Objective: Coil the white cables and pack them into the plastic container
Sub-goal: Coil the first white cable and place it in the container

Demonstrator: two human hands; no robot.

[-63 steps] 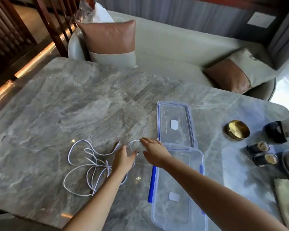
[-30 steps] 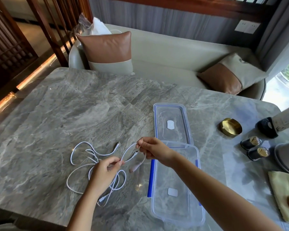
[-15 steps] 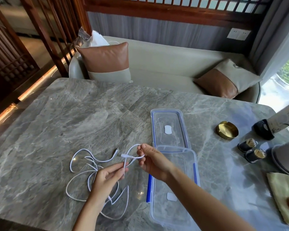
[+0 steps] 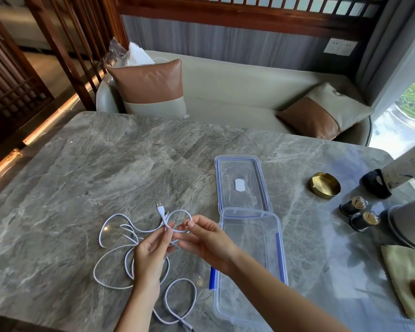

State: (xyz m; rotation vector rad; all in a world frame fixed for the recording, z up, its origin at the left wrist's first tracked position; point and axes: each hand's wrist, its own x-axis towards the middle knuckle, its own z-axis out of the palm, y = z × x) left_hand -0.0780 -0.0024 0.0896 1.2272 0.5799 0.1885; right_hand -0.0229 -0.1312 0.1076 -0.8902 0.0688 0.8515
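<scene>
Left grip (image 4: 151, 251) and right grip (image 4: 207, 240) both pinching white cable (image 4: 160, 210), fingers curled.

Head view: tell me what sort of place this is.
Probably a hotel or restaurant lounge, though a home sitting room is possible: a large marble table stands against a curved beige sofa with two-tone cushions, a brass ashtray sits out, and a wooden lattice screen stands behind.
</scene>
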